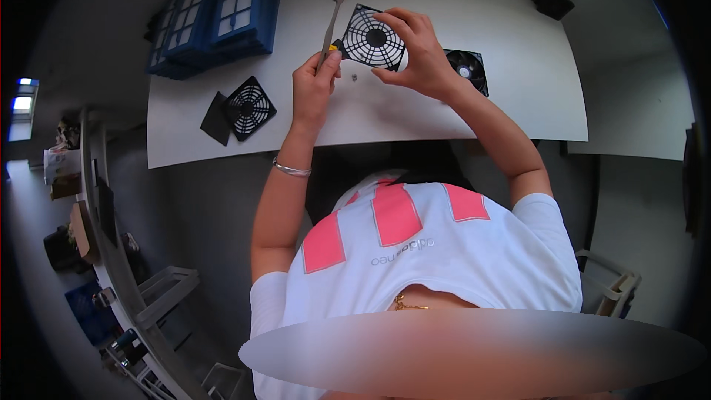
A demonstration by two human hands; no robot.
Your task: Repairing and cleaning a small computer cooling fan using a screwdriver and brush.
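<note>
My left hand (315,85) is closed on a long, thin metal tool (331,24) held upright, its flat end upward. A small yellow and black item (333,47) shows at my left fingertips; what it is, I cannot tell. My right hand (418,55) grips a square black fan grille (375,35) by its edges, thumb below and fingers above, just right of the tool. Behind that hand, a black fan (466,74) lies on the white table (533,104), partly hidden. A tiny part (355,78) lies below the grille.
Stacked blue-framed panels (207,18) fill the back left. A second grille (249,107) overlaps a dark square mesh (216,122) at front left. Dark blocks (554,1) sit at the back edge. A cluttered shelf (104,237) runs along the left, beside the table.
</note>
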